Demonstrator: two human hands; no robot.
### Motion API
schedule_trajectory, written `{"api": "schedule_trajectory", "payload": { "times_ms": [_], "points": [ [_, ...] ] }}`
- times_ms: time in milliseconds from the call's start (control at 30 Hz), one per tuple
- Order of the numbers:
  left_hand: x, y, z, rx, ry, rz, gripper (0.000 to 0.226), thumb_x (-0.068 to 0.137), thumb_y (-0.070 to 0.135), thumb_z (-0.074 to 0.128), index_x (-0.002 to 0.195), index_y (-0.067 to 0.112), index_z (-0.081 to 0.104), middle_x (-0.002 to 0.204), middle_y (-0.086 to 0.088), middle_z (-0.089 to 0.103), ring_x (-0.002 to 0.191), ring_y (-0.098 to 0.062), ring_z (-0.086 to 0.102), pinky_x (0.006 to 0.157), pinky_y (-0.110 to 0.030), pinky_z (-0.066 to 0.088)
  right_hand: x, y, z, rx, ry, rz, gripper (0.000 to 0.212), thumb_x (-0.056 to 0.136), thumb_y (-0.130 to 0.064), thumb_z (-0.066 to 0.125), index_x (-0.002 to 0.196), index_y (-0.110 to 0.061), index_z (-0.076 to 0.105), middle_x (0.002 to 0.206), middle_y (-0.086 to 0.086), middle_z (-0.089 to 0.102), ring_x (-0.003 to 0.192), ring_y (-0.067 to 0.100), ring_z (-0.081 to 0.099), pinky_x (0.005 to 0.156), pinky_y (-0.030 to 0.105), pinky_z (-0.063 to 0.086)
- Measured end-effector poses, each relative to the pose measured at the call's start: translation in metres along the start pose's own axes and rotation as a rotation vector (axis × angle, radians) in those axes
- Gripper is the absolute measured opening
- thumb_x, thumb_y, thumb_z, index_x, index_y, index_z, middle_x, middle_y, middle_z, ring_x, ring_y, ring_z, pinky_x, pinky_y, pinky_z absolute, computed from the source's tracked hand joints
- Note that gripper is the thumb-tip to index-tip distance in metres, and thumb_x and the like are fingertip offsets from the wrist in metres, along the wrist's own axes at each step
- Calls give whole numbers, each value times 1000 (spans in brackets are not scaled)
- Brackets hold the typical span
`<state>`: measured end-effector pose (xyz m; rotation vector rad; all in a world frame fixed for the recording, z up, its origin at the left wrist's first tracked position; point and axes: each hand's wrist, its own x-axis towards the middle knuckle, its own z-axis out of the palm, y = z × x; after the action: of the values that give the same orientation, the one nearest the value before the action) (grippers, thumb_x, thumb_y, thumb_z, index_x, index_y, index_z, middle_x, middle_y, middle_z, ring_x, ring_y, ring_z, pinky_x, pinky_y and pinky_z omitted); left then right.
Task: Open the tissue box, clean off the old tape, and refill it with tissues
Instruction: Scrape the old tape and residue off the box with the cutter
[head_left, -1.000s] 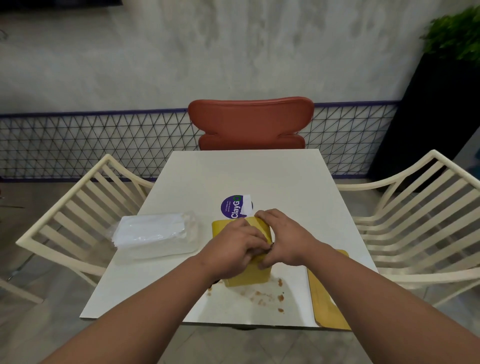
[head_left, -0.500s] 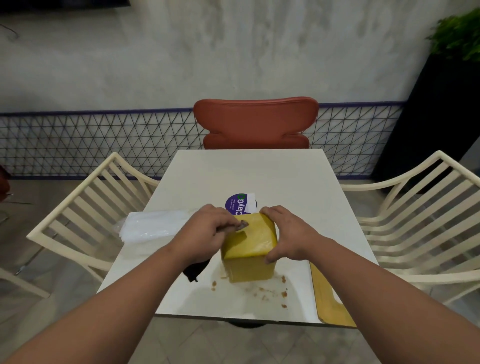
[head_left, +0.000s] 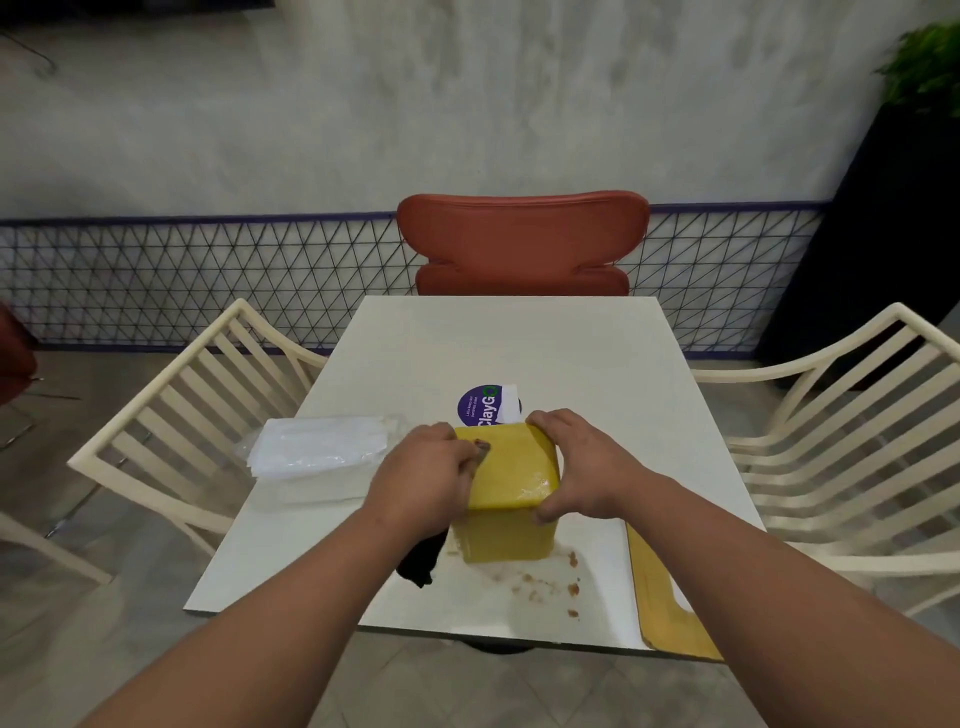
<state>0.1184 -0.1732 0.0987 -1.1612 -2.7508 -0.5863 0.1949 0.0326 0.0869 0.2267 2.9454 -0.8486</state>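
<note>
Two bare hands work at one yellow tissue box (head_left: 511, 480), which stands on the near half of a white table (head_left: 498, 343). Right hand (head_left: 576, 465): fingers curled over the box's right side and far top corner, thumb at the near right corner, gripping it. Left hand (head_left: 428, 480): closed around a small scraping tool (head_left: 482, 446) whose brownish tip rests on the box's upper face; a black cloth (head_left: 421, 564) hangs below this hand, touching the table just left of the box. One clear plastic pack of white tissues (head_left: 319, 449) lies left of the box, near the left hand. Several brown tape scraps (head_left: 545, 584) lie scattered on the table in front of the box. One flat yellow panel (head_left: 670, 597) lies at the table's near right corner, partly over the edge. One round purple sticker (head_left: 480, 408) sits just behind the box. One red chair (head_left: 522, 241) stands at the far end; cream slatted chairs (head_left: 171, 410) flank both sides.
</note>
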Motion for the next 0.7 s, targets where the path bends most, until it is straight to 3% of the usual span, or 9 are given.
{"api": "schedule_trajectory", "payload": {
  "times_ms": [100,200,333,533,700],
  "points": [
    [14,16,-9,-103,71,-155,26,96,30,49,108,22,70,93,-2,57,96,-23,55,78,-30,43,-1,0,1,4,2,4,121,49,-40,92,149,-29,25,142,-12,31,123,15,43,94,34,47],
    [23,51,5,-221,88,-193,27,96,25,48,112,18,68,107,-5,58,99,-22,56,83,-30,42,-1,-2,2,20,12,-1,114,48,-37,91,145,-28,31,134,-13,36,118,12,46,93,35,48],
    [23,74,29,-148,53,-182,28,95,22,42,110,17,65,102,-2,52,89,-20,53,67,-30,41,-2,-2,2,51,25,-34,96,49,-26,90,132,-27,42,122,-12,42,109,14,52,89,36,50],
    [14,49,23,-12,106,-292,20,92,23,44,98,19,63,94,0,48,86,-22,52,62,-32,42,-2,-1,3,24,22,-18,116,48,-36,91,146,-28,29,131,-15,35,116,11,46,91,32,49],
    [7,20,17,8,167,-321,17,92,20,47,92,16,63,87,1,41,80,-23,50,60,-31,38,-4,0,2,7,15,-7,120,50,-38,92,148,-29,25,140,-12,31,120,14,43,91,30,45]
  ]
}}
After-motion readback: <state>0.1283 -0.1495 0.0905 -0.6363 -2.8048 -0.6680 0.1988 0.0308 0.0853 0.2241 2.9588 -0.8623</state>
